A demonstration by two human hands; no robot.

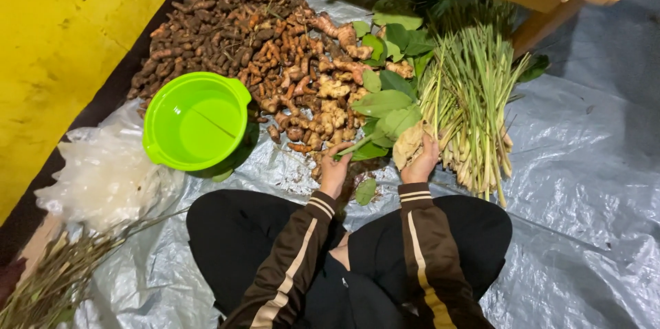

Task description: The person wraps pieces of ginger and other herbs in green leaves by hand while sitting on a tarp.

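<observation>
Brown-sleeved, the left hand [335,171] is closed on a leafy stem [357,142] while a pale ginger root [408,145] is gripped by the right hand [422,162]. At twelve o'clock, heaped rhizomes [275,47] could be toppled if brushed.

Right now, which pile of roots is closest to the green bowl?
The dark brown root pile, just above the green bowl. The paler ginger-like roots lie farther right, beside the leaves.
</observation>
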